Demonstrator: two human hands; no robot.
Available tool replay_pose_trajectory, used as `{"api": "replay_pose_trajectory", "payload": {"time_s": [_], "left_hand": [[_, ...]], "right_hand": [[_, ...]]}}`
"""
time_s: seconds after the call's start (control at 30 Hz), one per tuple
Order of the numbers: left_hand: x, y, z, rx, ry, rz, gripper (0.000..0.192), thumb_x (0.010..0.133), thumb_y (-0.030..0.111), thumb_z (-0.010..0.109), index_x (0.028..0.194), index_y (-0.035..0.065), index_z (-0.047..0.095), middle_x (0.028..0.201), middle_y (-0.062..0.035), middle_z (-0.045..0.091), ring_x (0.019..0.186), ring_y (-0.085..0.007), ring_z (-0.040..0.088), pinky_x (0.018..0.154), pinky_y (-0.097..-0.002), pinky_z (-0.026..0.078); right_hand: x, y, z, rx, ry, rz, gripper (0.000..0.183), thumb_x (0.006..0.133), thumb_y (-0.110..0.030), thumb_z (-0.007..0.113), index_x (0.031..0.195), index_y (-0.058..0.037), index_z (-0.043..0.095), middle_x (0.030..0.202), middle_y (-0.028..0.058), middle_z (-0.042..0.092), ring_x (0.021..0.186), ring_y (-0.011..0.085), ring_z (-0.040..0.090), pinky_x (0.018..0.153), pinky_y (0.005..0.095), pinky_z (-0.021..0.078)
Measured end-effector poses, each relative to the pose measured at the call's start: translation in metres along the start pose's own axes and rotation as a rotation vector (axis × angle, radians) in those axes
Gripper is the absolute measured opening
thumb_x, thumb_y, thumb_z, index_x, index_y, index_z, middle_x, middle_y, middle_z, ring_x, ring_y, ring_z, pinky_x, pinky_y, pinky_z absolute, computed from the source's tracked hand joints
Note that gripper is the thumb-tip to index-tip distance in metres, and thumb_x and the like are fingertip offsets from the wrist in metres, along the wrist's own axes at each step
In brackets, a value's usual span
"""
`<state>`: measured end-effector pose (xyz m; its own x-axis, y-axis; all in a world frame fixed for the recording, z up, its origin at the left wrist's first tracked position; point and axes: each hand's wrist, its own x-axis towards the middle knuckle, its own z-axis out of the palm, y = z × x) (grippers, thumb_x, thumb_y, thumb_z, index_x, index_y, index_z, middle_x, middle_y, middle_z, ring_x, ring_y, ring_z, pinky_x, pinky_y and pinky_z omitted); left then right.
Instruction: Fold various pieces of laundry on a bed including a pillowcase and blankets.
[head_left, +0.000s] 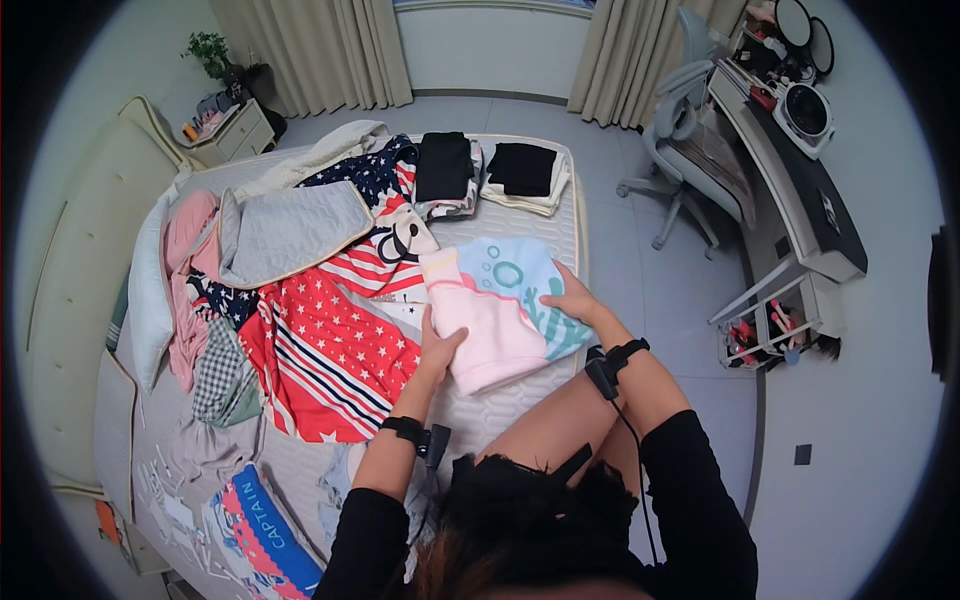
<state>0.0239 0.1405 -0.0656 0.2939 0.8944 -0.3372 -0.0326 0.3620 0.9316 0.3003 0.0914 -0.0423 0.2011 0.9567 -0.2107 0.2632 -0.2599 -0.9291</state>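
Observation:
A folded pink and light-blue fabric piece (487, 315) with bubble and seaweed shapes lies at the bed's near right side, between my hands. My left hand (441, 345) grips its left edge, thumb on top. At the opposite side, my right hand (576, 296) holds the blue part with the thumb over it. The fingers beneath the fabric are hidden. Just left of my left hand spreads a red cloth with white stars and stripes (337, 352). Beyond the fabric sit a folded black garment (442, 166) on a patterned stack and another black garment (523, 169) on white folded cloth.
A grey quilted pad (300, 229), a pink cloth (191, 277) and a checked cloth (225, 375) are heaped toward the headboard (75, 300). A blue pillow (270, 525) and scattered white sticks (176, 510) lie lower left. A swivel chair (690, 150) and desk (802, 195) stand right.

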Motion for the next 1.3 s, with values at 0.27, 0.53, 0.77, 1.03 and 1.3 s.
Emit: {"api": "replay_pose_trajectory", "payload": {"time_s": [0.27,0.53,0.77,1.03,1.3], "left_hand": [[-0.046,0.006,-0.061,0.283,0.187,0.372,0.077,0.064,0.004,0.059,0.130,0.0028,0.019,0.121,-0.0219,0.036,0.108,-0.0283,0.041,0.091,-0.0354,0.034],[-0.080,-0.019,-0.051,1.199,0.203,0.624,0.052,0.070,0.026,0.054,0.120,0.0152,0.044,0.134,-0.0164,0.021,0.123,-0.0415,0.015,0.094,-0.0596,0.013],[-0.069,-0.027,-0.041,1.494,0.088,0.593,0.055,0.073,0.034,0.049,0.125,0.0205,0.039,0.138,-0.0111,0.016,0.127,-0.0387,0.005,0.093,-0.0631,0.006],[-0.065,-0.031,-0.045,1.489,0.100,0.686,0.055,0.074,0.034,0.050,0.126,0.0212,0.037,0.137,-0.0112,0.019,0.124,-0.0419,0.009,0.091,-0.0626,0.011],[-0.058,-0.040,-0.046,1.490,0.070,0.610,0.052,0.073,0.033,0.051,0.122,0.0196,0.041,0.135,-0.0109,0.022,0.123,-0.0439,0.008,0.091,-0.0643,0.009]], "right_hand": [[-0.048,-0.019,0.040,-0.285,0.146,-0.023,0.070,0.069,-0.006,0.061,0.129,-0.0046,0.025,0.122,0.0210,0.039,0.112,0.0307,0.040,0.091,0.0347,0.0345],[-0.057,-0.041,0.170,-0.711,0.152,-0.555,0.055,0.078,-0.026,0.051,0.128,-0.0134,0.031,0.129,0.0167,0.032,0.119,0.0345,0.029,0.093,0.0482,0.0271],[-0.039,-0.014,0.188,-1.057,-0.219,-0.376,0.057,0.082,-0.053,0.031,0.133,-0.0312,0.016,0.141,-0.0093,0.004,0.129,0.0283,-0.003,0.088,0.0706,-0.0001],[0.013,-0.026,0.179,-0.988,0.040,-0.099,0.060,0.080,-0.053,0.036,0.133,-0.0287,0.019,0.141,-0.0049,-0.001,0.126,0.0389,-0.008,0.084,0.0724,-0.0009],[0.056,-0.064,0.231,-0.971,0.072,-0.511,0.056,0.081,-0.048,0.041,0.131,-0.0265,0.026,0.140,0.0013,0.013,0.128,0.0326,0.003,0.089,0.0690,0.0038]]}}
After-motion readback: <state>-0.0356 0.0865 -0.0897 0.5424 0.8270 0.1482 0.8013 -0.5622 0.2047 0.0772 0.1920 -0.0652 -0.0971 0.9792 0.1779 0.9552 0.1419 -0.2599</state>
